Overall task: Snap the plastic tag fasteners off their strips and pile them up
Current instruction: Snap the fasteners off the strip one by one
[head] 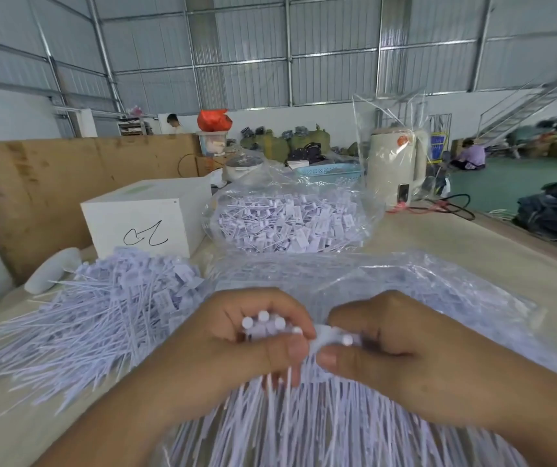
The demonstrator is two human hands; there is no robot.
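Both my hands meet, fingers curled.
My left hand [253,335] grips, thumb across; my right hand [381,342] pinches beside it.

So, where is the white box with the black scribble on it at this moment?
In the head view the white box stands at the back left of the table, just behind the loose pile of fasteners and left of the clear bag of fasteners.

No legible text; scrawl on box [142,220]
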